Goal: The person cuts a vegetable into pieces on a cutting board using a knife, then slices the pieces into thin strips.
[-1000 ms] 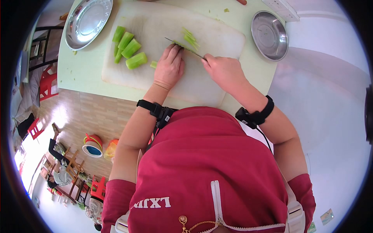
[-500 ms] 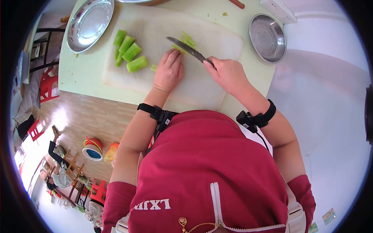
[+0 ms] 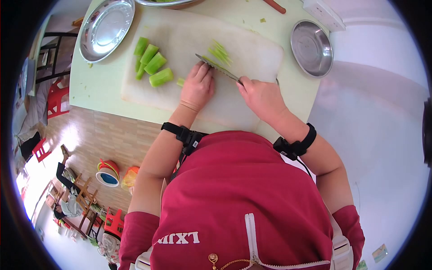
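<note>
On a white cutting board [image 3: 234, 105], my right hand [image 3: 263, 98] is closed round the handle of a knife [image 3: 219, 69]. The blade points up and to the left, its tip beside the fingertips of my left hand [image 3: 197, 86]. Those fingers are bent and pressed together on the board; what lies under them is mostly hidden. Just beyond the blade are thin green strips [image 3: 219, 52]. Several thick green stalk pieces [image 3: 155, 63] lie left of my left hand, and a small green piece [image 3: 181, 82] touches its side.
A shiny metal plate [image 3: 107, 29] sits at the table's upper left, and a metal bowl [image 3: 311, 48] at the right. Another metal dish [image 3: 168, 3] is cut off at the top edge. A reddish-brown handle [image 3: 274, 6] and a white power strip [image 3: 325, 14] are at the upper right.
The knife blade has come down closer to my left fingertips, and my right hand has shifted slightly down. More of the thin strips now shows beyond the blade. The view has shifted slightly.
</note>
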### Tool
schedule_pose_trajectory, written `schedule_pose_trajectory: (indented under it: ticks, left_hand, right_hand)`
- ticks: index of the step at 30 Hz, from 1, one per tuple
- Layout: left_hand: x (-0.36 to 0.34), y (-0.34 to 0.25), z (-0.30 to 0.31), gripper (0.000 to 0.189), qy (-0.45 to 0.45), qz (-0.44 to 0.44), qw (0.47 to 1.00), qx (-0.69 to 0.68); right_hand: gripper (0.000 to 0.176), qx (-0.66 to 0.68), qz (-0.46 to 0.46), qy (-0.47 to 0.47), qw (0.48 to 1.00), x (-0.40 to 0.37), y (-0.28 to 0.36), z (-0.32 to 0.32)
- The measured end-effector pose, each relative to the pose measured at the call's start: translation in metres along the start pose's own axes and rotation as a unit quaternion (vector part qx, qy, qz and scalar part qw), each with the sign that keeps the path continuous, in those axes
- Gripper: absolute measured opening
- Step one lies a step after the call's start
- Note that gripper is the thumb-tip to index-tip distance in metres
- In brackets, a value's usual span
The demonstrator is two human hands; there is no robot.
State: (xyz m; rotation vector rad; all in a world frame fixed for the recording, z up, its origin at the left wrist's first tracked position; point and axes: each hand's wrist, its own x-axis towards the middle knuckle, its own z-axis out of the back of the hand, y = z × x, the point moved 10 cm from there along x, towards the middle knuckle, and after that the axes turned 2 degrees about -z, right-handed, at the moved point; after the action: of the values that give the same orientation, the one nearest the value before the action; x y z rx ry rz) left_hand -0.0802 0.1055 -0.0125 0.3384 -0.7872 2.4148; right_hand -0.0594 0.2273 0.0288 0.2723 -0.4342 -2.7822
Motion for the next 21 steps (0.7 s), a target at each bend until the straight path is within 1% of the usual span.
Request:
schedule_pose_trajectory:
  ticks: [5,8,12,15,17,18,19,20,21]
  left_hand:
    - [-0.001,0.001,-0.001,0.024,-0.009,-0.002,1.0,-0.011]
    - [0.0,0.001,0.0,0.025,-0.005,0.001,1.0,-0.016]
    - [0.002,0.0,0.001,0.029,-0.004,0.003,1.0,-0.016]
    - [0.005,-0.001,0.004,0.033,-0.014,-0.002,1.0,-0.027]
    - [0.003,0.0,0.002,0.034,-0.014,-0.001,1.0,-0.028]
    - [0.006,0.0,0.002,0.034,-0.01,0.002,0.999,-0.033]
    - [0.007,-0.001,0.004,0.034,-0.012,-0.002,0.999,-0.031]
    - [0.007,0.003,0.004,0.031,-0.008,0.012,0.998,-0.053]
    - [0.007,0.006,0.004,0.028,-0.002,0.026,0.997,-0.077]
  right_hand:
    - [0.016,-0.014,0.002,0.006,1.0,-0.003,0.006,-0.006]
    - [0.015,-0.018,-0.011,0.026,0.999,0.003,0.009,-0.011]
    - [0.017,0.003,-0.026,0.017,1.0,0.004,0.007,-0.006]
    - [0.022,0.019,-0.039,-0.004,0.999,0.006,-0.004,-0.004]
    - [0.028,0.087,-0.086,0.019,0.992,0.008,-0.025,-0.004]
    - [0.028,0.087,-0.083,0.013,0.993,0.007,-0.026,0.003]
    - [0.031,0.191,-0.147,0.048,0.969,0.003,-0.038,-0.002]
    - [0.033,0.292,-0.208,0.083,0.93,-0.003,-0.046,-0.011]
    - [0.033,0.293,-0.207,0.081,0.93,-0.006,-0.048,-0.01]
